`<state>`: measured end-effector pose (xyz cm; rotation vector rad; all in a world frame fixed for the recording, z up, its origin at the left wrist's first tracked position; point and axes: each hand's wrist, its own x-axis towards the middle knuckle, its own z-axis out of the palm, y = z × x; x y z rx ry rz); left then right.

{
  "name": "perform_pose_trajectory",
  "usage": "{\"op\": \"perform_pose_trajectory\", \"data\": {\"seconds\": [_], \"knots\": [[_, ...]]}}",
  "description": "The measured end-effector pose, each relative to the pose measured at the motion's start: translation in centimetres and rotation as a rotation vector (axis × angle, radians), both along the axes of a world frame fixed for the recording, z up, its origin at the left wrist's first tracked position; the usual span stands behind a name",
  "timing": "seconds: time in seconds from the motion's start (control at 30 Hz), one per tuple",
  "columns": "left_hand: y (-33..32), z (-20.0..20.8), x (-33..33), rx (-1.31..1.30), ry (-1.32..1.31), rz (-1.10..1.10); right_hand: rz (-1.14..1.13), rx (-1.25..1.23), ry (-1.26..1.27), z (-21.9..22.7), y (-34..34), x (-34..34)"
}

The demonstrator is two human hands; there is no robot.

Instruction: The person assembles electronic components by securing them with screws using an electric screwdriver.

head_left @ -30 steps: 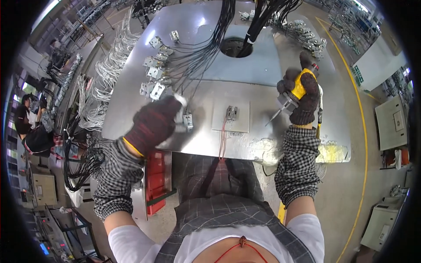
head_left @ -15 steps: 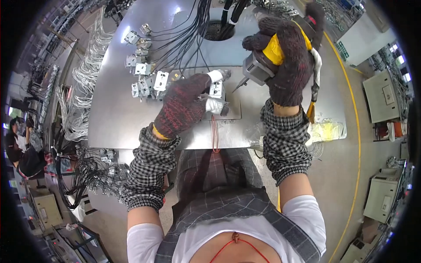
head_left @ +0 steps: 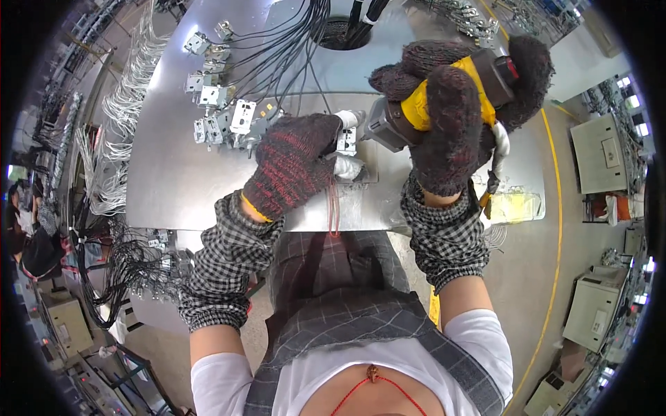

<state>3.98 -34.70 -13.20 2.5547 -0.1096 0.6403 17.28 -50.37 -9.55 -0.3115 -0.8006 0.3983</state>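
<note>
Gloved in dark red-flecked knit, my left hand (head_left: 293, 161) pinches a small silver metal housing (head_left: 346, 142) between taped thumb and finger above the tabletop. Thin reddish wires (head_left: 334, 208) hang below that hand over the table's near edge. My right hand (head_left: 452, 128), also gloved, is wrapped round a yellow and black cordless screwdriver (head_left: 415, 107). The screwdriver lies sideways, its nose pointing left. Its bit reaches the housing's right side; whether it touches a screw is too small to tell.
Several similar metal housings (head_left: 210, 96) on black cables (head_left: 298, 52) lie at the table's left. Cables pass through a round hole (head_left: 336, 33) at the back. More parts (head_left: 475, 21) sit back right. White wire bundles (head_left: 123, 132) hang left of the metal table (head_left: 180, 197).
My right hand has brought the screwdriver left and down, so its bit now meets the housing's side. My left hand keeps its hold on the housing. The whole view has shifted slightly.
</note>
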Motion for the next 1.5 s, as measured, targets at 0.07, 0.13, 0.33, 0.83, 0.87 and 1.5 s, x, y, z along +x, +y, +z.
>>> {"op": "perform_pose_trajectory", "data": {"seconds": [0.07, 0.13, 0.33, 0.83, 0.87, 1.5], "knots": [[-0.1, 0.2, 0.0, -0.011, 0.035, 0.009, 0.118, 0.047, 0.058, -0.7, 0.1, -0.3], [-0.4, 0.6, 0.1, -0.024, 0.069, 0.018, 0.236, 0.092, 0.116, -1.6, 0.3, -0.6], [0.0, 3.7, -2.7, 0.361, -0.242, 0.279, 0.549, 0.111, 0.299, -3.1, 0.5, 0.3], [7.9, 5.9, -4.9, 0.18, -0.249, 0.388, -0.345, -0.134, -0.4, -2.4, 1.4, 0.9], [6.7, 6.0, -4.9, 0.487, -0.268, 0.494, -0.494, -0.35, -0.331, -1.9, 1.6, -0.1], [3.0, 5.4, -4.8, -0.227, -0.087, 0.158, 0.123, -0.007, 0.047, -1.0, 0.5, 0.0]]}}
